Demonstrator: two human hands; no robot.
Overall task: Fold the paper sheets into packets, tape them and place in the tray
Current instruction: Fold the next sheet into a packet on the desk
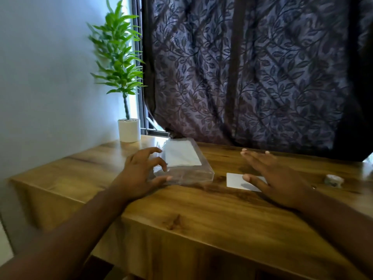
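1. The left hand (141, 170) is half-curled with its fingers spread. Its thumb tip touches the front left corner of the tray (191, 177) and its fingertips are at the tray's left wall. Blur hides whether it grips.
2. The right hand (280, 178) is to the right of the tray, flat and spread wide with straight fingers, and holds nothing. Its thumb lies over a small sheet (234, 181); whether it presses down is unclear.
3. The tray is clear plastic, shallow and rectangular with glossy walls. A white rectangular paper (181, 156) lies flat inside it.
4. The sheet is white and rectangular, flat on the counter (181, 219) just right of the tray and apart from it.
5. The counter is glossy brown wood with dark grain and a knot.
6. A small pale tape roll (334, 180) sits far right of the tray, beyond the right hand.
7. Behind the tray to its left stands a green leafy plant (119, 57) in a white round pot (129, 131). A dark leaf-patterned curtain (242, 77) hangs behind the tray.
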